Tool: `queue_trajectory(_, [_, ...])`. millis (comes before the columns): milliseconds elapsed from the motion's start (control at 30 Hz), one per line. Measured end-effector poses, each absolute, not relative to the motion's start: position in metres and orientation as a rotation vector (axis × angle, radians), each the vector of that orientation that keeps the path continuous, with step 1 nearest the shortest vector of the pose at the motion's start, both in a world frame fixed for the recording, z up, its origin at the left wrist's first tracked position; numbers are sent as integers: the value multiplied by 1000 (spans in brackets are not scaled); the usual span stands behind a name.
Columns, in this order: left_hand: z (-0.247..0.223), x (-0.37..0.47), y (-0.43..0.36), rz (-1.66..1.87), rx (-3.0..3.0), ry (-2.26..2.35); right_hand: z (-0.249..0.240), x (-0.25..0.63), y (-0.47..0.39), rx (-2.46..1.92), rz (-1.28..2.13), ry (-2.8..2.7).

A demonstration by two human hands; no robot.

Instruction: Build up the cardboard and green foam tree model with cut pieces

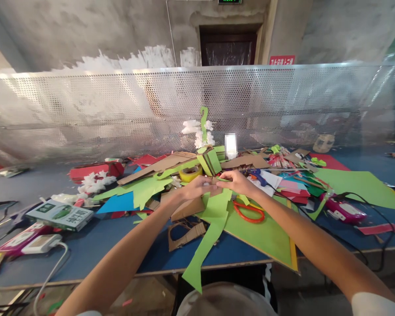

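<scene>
My left hand [199, 188] and my right hand [237, 182] meet over the middle of the cluttered table, fingers pinched together. Between the fingertips is a small brown piece of cardboard [213, 180], partly hidden by them. Just beyond stands a green-and-brown cardboard shape [209, 160] with white tufts [202, 139] and a curled green strip [204, 116] rising behind it. A roll of yellow tape [190, 174] lies beside it. Below my hands, cut green paper [213, 210] hangs over the table edge. Orange-handled scissors [249, 212] rest under my right forearm.
At the left are a milk carton [61, 215], a white charger [41, 243] with a cable, and a red case [95, 171]. A blue glue gun [258, 176] and a purple power strip [342, 208] with black cords lie right. A perforated metal screen [118, 109] stands behind.
</scene>
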State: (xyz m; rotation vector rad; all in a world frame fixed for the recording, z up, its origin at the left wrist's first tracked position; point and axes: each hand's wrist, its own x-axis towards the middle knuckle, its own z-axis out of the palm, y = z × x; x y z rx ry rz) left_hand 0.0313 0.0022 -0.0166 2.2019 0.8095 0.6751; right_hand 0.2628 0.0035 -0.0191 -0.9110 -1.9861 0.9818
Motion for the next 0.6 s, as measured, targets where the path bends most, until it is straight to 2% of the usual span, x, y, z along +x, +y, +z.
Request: queue_trajectory(600, [-24, 30, 6, 816, 1965, 900, -29, 265, 14, -972, 949, -1906])
